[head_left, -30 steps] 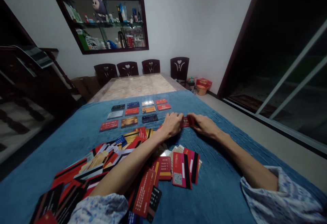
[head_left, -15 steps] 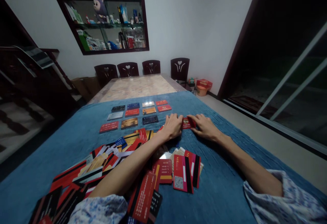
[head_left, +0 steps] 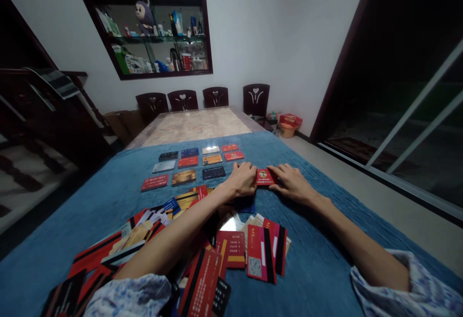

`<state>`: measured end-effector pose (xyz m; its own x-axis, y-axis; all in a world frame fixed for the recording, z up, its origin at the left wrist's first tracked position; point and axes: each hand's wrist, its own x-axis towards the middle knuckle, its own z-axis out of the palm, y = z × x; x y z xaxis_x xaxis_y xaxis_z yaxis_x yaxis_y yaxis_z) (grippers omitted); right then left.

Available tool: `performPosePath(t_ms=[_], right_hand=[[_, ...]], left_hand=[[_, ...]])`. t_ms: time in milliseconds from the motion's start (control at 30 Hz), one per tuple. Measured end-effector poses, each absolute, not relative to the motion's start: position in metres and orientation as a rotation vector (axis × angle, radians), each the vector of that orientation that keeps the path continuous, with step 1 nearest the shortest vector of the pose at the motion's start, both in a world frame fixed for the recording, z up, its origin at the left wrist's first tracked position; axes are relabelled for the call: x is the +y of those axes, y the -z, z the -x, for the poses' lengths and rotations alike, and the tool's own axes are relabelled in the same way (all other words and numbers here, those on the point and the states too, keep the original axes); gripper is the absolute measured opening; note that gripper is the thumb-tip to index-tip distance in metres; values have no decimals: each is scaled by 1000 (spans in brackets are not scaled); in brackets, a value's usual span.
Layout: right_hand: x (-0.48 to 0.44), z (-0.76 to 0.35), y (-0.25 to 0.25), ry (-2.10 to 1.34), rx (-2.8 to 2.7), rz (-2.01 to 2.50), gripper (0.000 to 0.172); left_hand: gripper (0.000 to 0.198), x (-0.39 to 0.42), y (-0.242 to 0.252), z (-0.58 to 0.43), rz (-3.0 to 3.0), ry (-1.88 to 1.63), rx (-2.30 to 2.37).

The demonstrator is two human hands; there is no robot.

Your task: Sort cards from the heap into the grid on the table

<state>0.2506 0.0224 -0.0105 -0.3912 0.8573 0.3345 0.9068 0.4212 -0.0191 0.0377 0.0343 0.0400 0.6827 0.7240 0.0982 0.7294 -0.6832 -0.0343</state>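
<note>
A red card [head_left: 264,177] with a round emblem lies between my two hands, over the blue cloth. My left hand [head_left: 243,180], fingers curled, grips its left edge. At the opposite edge, the thumb and fingers of my right hand [head_left: 291,182] close on the card. Left of my hands, neat rows of card stacks sit on the cloth, among them a gold stack [head_left: 184,177] and a dark stack [head_left: 213,172]. Below my left forearm spreads a loose heap of mixed cards [head_left: 200,283], partly hidden by that arm. Red-and-pink striped cards [head_left: 261,253] lie fanned nearer to me.
The blue cloth [head_left: 314,268] covers the near part of a long table, whose marbled top [head_left: 202,125] shows beyond. Dark chairs [head_left: 256,99] stand at the far end. A wall cabinet [head_left: 162,76] holds bottles and a plush toy. Dark glass doors are at right.
The view has tilted slightly, so things sit a little lower. Both hands remain at the red card, and slightly more of its face shows between them.
</note>
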Motion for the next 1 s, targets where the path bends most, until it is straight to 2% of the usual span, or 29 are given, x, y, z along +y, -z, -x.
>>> performPosePath(t_ms=[100, 300, 500, 733, 1000], right_hand=[[24, -247, 4, 241, -2400, 1577, 57], [36, -237, -18, 295, -2514, 1541, 46], [54, -222, -36, 327, -2603, 1536, 48], [84, -202, -46, 243, -2680, 1576, 42], [119, -182, -54, 167, -2730, 1598, 40]], left_hand=[[29, 37, -44, -34, 2807, 81, -1218], [32, 48, -49, -24, 2761, 65, -1220], [34, 64, -49, -10, 2734, 76, -1270], [32, 82, -51, 6, 2677, 124, -1356], [27, 106, -55, 13, 2599, 27, -1480]])
